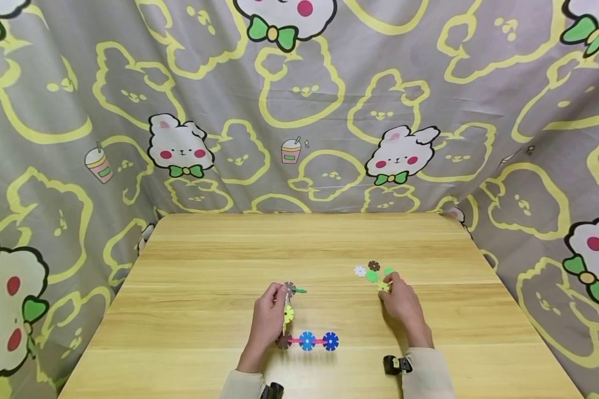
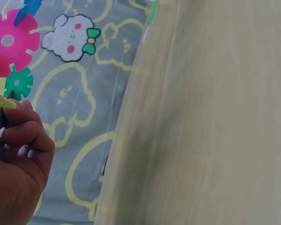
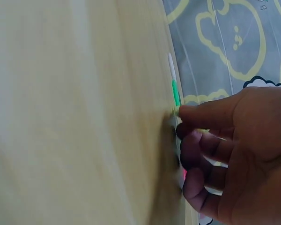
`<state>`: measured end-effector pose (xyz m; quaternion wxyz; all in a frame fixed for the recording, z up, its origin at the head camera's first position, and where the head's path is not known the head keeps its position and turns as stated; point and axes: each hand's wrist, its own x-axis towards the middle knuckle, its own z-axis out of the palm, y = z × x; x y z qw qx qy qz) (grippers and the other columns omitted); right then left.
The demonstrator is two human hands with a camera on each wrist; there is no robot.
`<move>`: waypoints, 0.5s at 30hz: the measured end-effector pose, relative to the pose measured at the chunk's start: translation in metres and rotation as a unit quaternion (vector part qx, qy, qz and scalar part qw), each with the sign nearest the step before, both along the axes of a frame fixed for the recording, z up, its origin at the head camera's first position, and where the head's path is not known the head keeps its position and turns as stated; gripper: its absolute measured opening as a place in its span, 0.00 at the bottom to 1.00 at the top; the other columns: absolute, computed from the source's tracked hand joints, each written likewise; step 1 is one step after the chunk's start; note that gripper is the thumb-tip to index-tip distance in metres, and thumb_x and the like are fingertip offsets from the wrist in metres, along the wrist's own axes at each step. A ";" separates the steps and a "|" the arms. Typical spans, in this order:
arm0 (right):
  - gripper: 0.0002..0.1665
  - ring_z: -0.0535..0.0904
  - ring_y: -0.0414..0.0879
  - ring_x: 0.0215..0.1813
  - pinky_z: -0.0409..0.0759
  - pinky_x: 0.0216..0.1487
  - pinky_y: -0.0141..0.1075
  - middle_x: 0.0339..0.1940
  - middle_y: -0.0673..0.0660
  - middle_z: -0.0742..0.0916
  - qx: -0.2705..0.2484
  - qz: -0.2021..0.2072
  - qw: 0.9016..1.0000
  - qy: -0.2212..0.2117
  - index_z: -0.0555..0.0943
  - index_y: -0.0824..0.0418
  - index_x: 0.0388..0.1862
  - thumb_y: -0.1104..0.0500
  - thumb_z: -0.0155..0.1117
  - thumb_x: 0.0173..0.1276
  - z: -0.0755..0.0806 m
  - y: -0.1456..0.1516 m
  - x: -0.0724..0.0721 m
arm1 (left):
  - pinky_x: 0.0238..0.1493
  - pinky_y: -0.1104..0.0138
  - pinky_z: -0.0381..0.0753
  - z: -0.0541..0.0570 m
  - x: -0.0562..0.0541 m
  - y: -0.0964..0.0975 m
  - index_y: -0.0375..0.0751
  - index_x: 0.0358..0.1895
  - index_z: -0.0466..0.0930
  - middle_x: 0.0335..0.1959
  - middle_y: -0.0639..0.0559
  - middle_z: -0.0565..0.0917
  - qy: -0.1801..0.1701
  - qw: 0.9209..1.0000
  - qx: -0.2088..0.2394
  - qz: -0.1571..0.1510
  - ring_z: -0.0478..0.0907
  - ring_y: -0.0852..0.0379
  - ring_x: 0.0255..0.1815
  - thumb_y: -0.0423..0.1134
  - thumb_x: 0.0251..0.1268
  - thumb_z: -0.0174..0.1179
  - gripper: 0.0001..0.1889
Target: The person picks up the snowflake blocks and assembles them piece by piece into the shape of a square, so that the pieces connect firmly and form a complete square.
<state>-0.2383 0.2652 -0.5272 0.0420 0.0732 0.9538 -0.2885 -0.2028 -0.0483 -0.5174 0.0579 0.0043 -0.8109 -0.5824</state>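
Linked discs (image 1: 307, 341) are in my left hand (image 1: 268, 316), as the head view shows, near the middle of the worktop (image 1: 179, 310), with a shadow beneath them. Those fingers are clamped on the side of the chain: a grey-brown disc (image 1: 289, 288) with a green piece (image 1: 300, 290) edge-on sits at the top, a yellow link (image 1: 288, 314) lower, and the row nearest me runs right through pink pieces (image 1: 320, 341) and a light blue disc to a dark blue disc (image 1: 331, 341). To the right, my right hand (image 1: 401, 303) pinches a yellow disc (image 1: 382, 287) between thumb and finger, just beside a loose white disc (image 1: 360, 271), a brown disc (image 1: 374, 266) and two green discs (image 1: 371, 276). From my left wrist, I see a pink disc (image 2: 14, 42) with a blue piece (image 2: 27, 11) in its edge, and a green link (image 2: 18, 83) below, before the patterned curtain (image 2: 84, 84). From my right wrist, my thumb meets a yellow sliver of the disc; white and green edges lie just beyond.
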 end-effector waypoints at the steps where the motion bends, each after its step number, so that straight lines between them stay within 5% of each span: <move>1: 0.20 0.76 0.50 0.35 0.73 0.35 0.42 0.39 0.61 0.81 -0.007 0.001 1.000 0.004 0.70 0.63 0.55 0.58 0.60 0.68 0.000 -0.002 0.000 | 0.19 0.75 0.63 0.000 0.000 0.000 0.42 0.36 0.78 0.21 0.53 0.71 0.000 1.000 0.000 0.000 0.64 0.65 0.19 0.47 0.76 0.48 0.15; 15: 0.21 0.73 0.45 0.33 0.70 0.31 0.34 0.38 0.55 0.77 -0.114 0.000 0.993 0.022 0.69 0.60 0.59 0.56 0.59 0.71 0.012 -0.037 0.006 | 0.19 0.74 0.63 -0.001 0.001 -0.001 0.44 0.36 0.78 0.21 0.55 0.71 0.009 1.000 -0.008 0.004 0.64 0.65 0.19 0.45 0.77 0.48 0.13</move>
